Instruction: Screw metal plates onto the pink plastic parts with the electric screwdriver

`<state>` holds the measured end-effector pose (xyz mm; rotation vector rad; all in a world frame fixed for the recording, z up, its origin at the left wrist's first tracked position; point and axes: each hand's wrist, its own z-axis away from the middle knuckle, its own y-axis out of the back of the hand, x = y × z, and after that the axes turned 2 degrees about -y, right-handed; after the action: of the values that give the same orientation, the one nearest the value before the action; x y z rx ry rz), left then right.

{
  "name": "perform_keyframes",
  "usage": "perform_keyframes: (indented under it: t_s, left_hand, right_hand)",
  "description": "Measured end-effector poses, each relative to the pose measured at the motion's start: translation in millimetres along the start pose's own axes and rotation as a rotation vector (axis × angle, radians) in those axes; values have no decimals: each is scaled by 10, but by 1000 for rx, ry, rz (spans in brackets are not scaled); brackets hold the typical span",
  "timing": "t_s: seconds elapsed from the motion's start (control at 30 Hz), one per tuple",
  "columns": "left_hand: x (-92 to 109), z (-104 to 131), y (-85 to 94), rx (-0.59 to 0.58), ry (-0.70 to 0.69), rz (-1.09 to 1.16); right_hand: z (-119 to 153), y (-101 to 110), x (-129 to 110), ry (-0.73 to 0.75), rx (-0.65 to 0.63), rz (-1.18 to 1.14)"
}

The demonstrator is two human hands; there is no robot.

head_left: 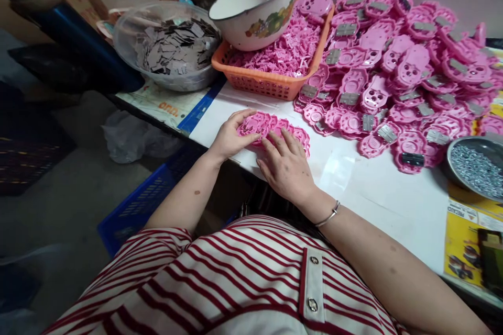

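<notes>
A row of pink plastic toy shells lies on the white tabletop close to its front edge. At the row's left end, my left hand grips it, with the thumb on the near side and the fingers on the far side. My right hand rests over the near side and middle of the row, fingers spread and touching the shells. Part of the row is hidden under it. Beyond, to the right, rises a large heap of similar pink shells, many with grey metal plates.
An orange basket of small pink parts stands behind the row, an enamel bowl tilted on it. A clear plastic bowl of grey pieces is at left. A metal bowl of screws sits far right. Below the table is a blue crate.
</notes>
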<state>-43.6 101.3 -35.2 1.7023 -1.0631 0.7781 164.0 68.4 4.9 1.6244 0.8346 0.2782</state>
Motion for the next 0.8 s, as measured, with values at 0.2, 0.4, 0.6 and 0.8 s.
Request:
perform_keyframes:
  t_s: [0.2, 0.4, 0.6, 0.8]
  left_hand:
    - [-10, -34, 63, 27, -8, -68]
    - [-144, -142, 217, 87, -27, -190]
    - [-404, -332, 482, 114, 2, -341]
    - [-436, -334, 577, 80, 13, -449]
  right_hand:
    - [-143, 5, -100, 33, -34, 29]
    - [-267, -12, -135, 50, -24, 61]
    - [-128, 108, 60, 26, 21, 87]
    - [192, 254, 447, 13, 191, 195]
